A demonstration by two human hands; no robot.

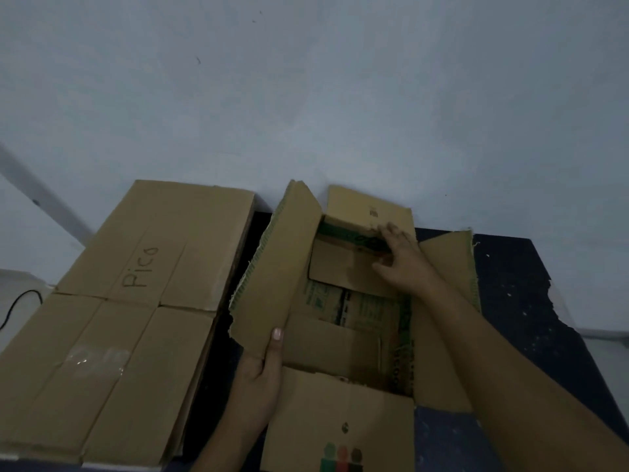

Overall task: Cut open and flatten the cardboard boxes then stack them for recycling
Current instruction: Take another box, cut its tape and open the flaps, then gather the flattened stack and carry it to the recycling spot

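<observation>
Right forearm crosses open box point(340, 338) diagonally; right hand point(400, 258) reaches inside at far end, fingers spread loose on inner cardboard flap, gripping nothing. Left hand point(263, 379) at box's near-left corner, thumb over & fingers behind long left flap point(279, 270), pinching it raised. Box: brown corrugated, green print inside, ragged torn edges, all flaps splayed out. Sits on dark table point(517, 287). Flattened box point(129, 311) marked "Pica" lies left of open box, w/ clear tape patch.
</observation>
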